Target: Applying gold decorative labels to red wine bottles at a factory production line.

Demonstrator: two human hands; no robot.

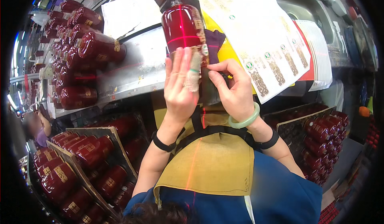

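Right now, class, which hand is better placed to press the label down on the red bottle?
Right. The right hand pinches at the label edge; the left hand lies flat, steadying the red bottle.

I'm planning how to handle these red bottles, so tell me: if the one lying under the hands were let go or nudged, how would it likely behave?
The red bottle looks round and glossy, so lying on the metal bench it would probably roll and feel slippery. It seems to be glass, so likely heavy and breakable. The left hand lies flat on it; the right hand pinches beside it.
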